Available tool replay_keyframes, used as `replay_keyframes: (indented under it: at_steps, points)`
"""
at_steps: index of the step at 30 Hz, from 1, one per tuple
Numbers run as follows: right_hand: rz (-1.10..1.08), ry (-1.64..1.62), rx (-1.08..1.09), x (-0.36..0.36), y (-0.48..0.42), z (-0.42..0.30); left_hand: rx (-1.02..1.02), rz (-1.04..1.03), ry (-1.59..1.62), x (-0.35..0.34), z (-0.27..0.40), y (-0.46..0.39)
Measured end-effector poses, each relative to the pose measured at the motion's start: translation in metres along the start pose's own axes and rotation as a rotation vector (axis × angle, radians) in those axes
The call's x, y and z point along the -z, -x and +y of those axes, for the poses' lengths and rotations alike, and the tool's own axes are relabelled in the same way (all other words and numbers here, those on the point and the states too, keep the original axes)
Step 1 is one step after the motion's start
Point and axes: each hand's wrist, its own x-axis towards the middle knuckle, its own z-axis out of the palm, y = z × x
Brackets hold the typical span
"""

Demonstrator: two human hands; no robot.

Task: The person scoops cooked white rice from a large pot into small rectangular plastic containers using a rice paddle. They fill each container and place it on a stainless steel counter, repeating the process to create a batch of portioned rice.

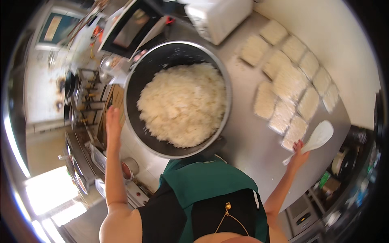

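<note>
A large dark pot (130, 133) with a metal rim holds a mound of cooked white rice (184, 104). My left hand (113, 120) is raised just left of the pot, fingers extended, holding nothing. On the right, my right hand (299, 155) grips a white plastic rice paddle (319, 136) near the handle, its blade pointing up and right. Close above that hand lie several rectangular rice-filled packs (294, 132), some with a glossy film-like surface, on the stainless steel table (243, 152). One pack (290, 80) appears to rest on top of others.
A large white container (222, 18) stands beyond the pot. At the upper left is a microwave-like appliance (129, 29). Burners with pans (70, 85) are farther left. Below the left arm stands a small round metal container (131, 166). A wall (334, 45) borders the table.
</note>
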Motion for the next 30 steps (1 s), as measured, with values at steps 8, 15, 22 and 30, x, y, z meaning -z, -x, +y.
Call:
replay_keyframes:
  at_steps: [8, 15, 22, 30]
  points:
    - [-0.567, -0.260, -0.015, -0.129, 0.187, -0.117, 0.219, -0.308, 0.633, -0.039, -0.081, -0.004]
    - [-0.617, -0.270, 0.207, -0.190, 0.276, -0.140, 0.223, -0.344, 0.668, -0.009, -0.156, -0.027]
    - [-0.305, -0.180, 0.292, -0.221, 0.282, -0.125, 0.410, -0.288, 0.631, 0.050, -0.256, -0.104]
    - [-0.307, -0.191, 0.288, -0.230, 0.288, -0.127, 0.398, -0.471, 0.505, 0.055, -0.278, -0.159]
